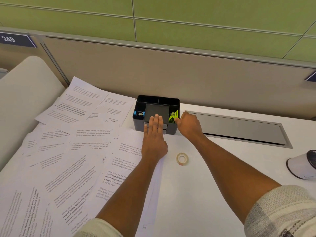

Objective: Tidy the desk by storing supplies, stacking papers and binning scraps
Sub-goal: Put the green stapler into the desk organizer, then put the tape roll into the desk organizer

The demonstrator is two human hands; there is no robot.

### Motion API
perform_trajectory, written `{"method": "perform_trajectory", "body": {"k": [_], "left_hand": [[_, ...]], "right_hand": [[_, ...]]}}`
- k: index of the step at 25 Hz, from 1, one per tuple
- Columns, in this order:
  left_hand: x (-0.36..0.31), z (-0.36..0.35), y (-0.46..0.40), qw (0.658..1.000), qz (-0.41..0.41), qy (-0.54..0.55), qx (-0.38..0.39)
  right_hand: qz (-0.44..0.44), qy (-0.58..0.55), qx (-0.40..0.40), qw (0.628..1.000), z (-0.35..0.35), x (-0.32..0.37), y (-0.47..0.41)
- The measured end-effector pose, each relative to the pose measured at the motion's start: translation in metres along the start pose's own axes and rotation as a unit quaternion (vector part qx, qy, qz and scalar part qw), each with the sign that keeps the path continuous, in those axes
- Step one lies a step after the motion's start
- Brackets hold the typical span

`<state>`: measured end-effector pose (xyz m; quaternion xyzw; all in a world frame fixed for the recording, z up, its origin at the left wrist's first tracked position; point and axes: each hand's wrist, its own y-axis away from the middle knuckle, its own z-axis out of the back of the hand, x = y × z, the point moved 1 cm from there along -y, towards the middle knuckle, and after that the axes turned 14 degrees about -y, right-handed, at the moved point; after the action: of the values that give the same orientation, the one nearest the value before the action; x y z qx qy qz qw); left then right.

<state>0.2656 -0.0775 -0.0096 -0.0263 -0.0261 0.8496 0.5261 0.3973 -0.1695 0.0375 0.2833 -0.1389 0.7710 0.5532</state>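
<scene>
Left hand (153, 134) lies flat, fingers straight, on the black organizer (156, 113) — right hand (189, 124) pinches a green item (173, 118), mostly hidden.

White "249" on a blue sign (16, 40) at upper left; printed sheets (95, 132) read "Village life is a peaceful"
</scene>
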Motion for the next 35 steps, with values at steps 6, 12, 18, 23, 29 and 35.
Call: {"method": "perform_trajectory", "body": {"k": [6, 12, 18, 23, 29, 35], "left_hand": [[0.0, 0.01, 0.0, 0.999, -0.004, -0.002, 0.031], [-0.004, 0.021, 0.01, 0.999, -0.031, -0.014, 0.015], [-0.018, 0.017, 0.056, 0.999, -0.027, -0.009, -0.035], [-0.035, 0.005, 0.081, 0.996, -0.072, 0.02, 0.046], [-0.054, -0.005, 0.086, 0.993, -0.071, 0.025, 0.086], [-0.057, -0.015, 0.078, 0.996, -0.052, 0.032, 0.066]], "right_hand": [[0.017, -0.019, -0.016, 1.0, 0.005, -0.011, 0.019], [0.029, -0.043, 0.023, 0.998, 0.009, -0.039, 0.053], [0.062, -0.082, 0.126, 0.987, 0.01, -0.087, 0.093], [0.068, -0.055, 0.172, 0.981, 0.008, -0.115, 0.12], [0.066, -0.028, 0.126, 0.989, -0.011, -0.122, 0.137], [0.08, -0.026, 0.121, 0.989, -0.017, -0.116, 0.127]]}}
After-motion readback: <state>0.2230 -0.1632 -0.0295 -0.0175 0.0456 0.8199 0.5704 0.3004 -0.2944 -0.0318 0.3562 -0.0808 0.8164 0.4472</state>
